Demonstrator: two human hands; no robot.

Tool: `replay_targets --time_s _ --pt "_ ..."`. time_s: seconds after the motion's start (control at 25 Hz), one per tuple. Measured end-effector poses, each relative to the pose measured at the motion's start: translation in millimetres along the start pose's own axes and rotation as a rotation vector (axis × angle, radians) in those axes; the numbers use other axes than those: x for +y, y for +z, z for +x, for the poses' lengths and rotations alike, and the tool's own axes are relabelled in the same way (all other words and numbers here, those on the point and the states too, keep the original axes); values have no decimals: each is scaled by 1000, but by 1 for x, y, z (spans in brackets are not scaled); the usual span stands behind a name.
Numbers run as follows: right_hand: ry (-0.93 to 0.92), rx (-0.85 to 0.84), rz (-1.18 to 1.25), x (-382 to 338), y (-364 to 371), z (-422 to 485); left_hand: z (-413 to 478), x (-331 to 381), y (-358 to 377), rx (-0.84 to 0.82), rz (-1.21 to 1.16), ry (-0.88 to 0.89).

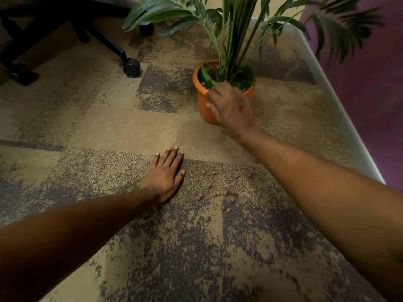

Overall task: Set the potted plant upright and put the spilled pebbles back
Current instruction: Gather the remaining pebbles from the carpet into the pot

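The orange pot (204, 105) is standing upright on the patterned carpet (104, 127), and its plant (236, 29) rises straight out of it, long green stems and fronds fanning out toward the top of the view. The right hand (232, 105) is over the pot's near rim, back of the hand toward the camera, fingertips at the green tuft inside. It is blurred, so I cannot tell whether those fingers are clenched on anything or loose. Down on the floor, the left hand (165, 177) lies palm-down on the carpet, fingers straight and close together, grasping nothing. Just to the right of it are the pebbles (218, 192), small pinkish-brown beads scattered loosely over a dark patch of carpet between the two forearms, a few more strays lying nearer the camera. None of them touches the left hand, though the closest sit just beside its thumb. The pot is well apart from that scatter, farther from the camera. Up in the left corner there is an office chair base, one black caster (131, 67) resting on the carpet near the pot. Along the right runs a white baseboard (327, 83) under a purple wall (370, 94).
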State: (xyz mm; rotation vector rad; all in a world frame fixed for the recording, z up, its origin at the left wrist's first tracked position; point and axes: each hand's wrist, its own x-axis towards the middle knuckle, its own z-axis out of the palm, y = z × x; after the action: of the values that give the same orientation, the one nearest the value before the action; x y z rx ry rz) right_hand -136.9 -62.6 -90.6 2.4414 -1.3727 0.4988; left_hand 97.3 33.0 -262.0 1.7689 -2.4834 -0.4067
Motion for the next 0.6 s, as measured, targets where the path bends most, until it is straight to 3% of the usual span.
replay_targets --time_s 0.36,0.6 --pt "-69 -498 139 -34 35 -114 -12 15 -6 -74 -15 147" --pt "20 -592 191 -44 43 -134 4 40 -6 -58 -42 247"
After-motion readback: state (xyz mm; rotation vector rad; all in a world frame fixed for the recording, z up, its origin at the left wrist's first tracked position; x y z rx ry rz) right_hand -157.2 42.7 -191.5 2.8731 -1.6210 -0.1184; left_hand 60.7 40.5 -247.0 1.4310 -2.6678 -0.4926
